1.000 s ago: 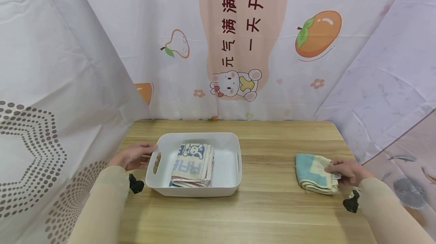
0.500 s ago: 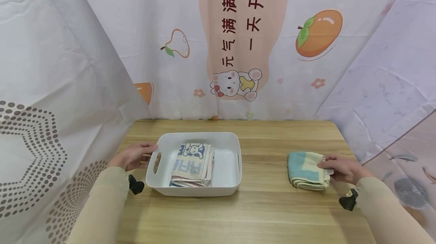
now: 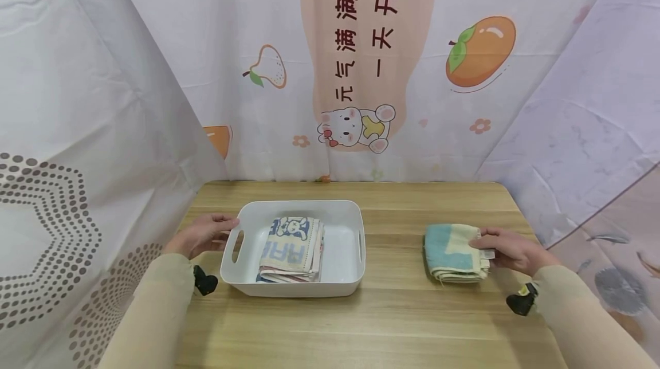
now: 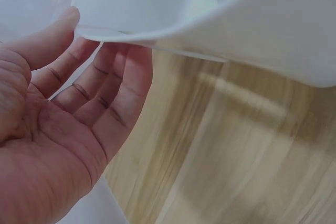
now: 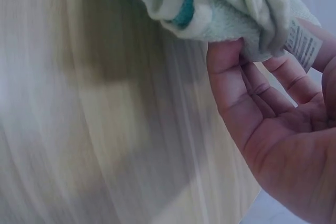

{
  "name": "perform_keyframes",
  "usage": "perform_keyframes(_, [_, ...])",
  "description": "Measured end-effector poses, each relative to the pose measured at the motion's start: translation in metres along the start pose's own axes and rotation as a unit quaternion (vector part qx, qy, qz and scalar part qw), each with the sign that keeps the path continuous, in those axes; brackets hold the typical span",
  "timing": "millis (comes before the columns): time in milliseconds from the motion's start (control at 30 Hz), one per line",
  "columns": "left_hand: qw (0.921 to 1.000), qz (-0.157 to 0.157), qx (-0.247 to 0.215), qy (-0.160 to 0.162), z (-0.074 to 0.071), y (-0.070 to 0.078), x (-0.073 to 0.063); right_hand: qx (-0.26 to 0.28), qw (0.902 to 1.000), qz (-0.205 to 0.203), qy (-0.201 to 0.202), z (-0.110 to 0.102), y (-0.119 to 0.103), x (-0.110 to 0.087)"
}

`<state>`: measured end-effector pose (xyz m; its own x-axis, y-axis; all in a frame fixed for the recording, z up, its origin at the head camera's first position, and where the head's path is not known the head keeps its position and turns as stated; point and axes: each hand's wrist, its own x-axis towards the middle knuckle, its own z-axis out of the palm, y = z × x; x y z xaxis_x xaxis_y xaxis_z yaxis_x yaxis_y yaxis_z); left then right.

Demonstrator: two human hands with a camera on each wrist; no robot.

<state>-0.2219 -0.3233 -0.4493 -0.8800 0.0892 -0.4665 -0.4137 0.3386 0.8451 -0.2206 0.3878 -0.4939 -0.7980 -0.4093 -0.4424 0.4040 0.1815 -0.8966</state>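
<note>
A white plastic basket (image 3: 330, 290) with handle slots stands on the left half of the table. Inside it lies a folded cream-and-blue towel (image 3: 289, 246) with a printed bear, on other folded layers. My left hand (image 3: 203, 234) pinches the basket's left rim, thumb on top and fingers underneath, as the left wrist view shows (image 4: 79, 103). On the right, my right hand (image 3: 510, 248) grips a folded teal-and-cream towel (image 3: 451, 251) by its right edge. In the right wrist view this towel (image 5: 226, 14) hangs over the table, with a white label (image 5: 304, 43) beside the thumb.
The wooden table (image 3: 392, 323) ends at a printed curtain (image 3: 278, 145) along the back. More fabric (image 3: 77, 99) hangs on the left side, and another sheet (image 3: 582, 99) on the right. A dark wrist camera (image 3: 522, 300) sits on the right sleeve.
My right hand has carried the teal-and-cream towel leftward and slightly toward the back of the table. The left hand and basket have stayed in place.
</note>
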Motion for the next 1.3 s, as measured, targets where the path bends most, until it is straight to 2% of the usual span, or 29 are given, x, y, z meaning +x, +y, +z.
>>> perform_keyframes(200, [0.9995, 0.029, 0.012, -0.007, -0.005, 0.006, -0.001, 0.024, 0.9992, -0.016, -0.029, 0.006, -0.007, 0.003])
perform_keyframes(300, [0.9992, 0.039, 0.003, 0.003, -0.007, 0.012, -0.003, 0.03, 0.9987, -0.021, -0.036, 0.009, -0.011, 0.004])
perform_keyframes(567, [0.9944, 0.096, -0.008, 0.044, -0.004, 0.034, -0.01, 0.019, 0.999, -0.028, -0.029, 0.02, -0.024, 0.009])
perform_keyframes(800, [0.9913, 0.122, -0.026, 0.041, 0.008, 0.051, -0.009, 0.006, 0.9993, -0.032, -0.017, 0.029, -0.036, 0.013])
perform_keyframes(967, [0.9903, 0.133, -0.035, 0.014, 0.02, 0.06, -0.007, 0.006, 0.9995, -0.031, 0.002, 0.034, -0.045, 0.015])
perform_keyframes(1067, [0.9904, 0.133, -0.038, 0.001, 0.029, 0.065, -0.005, 0.012, 0.9992, -0.039, 0.0, 0.038, -0.051, 0.015])
perform_keyframes(1300, [0.9918, 0.123, -0.033, -0.006, 0.048, 0.075, 0.003, 0.006, 0.9992, -0.039, -0.001, 0.045, -0.06, 0.02])
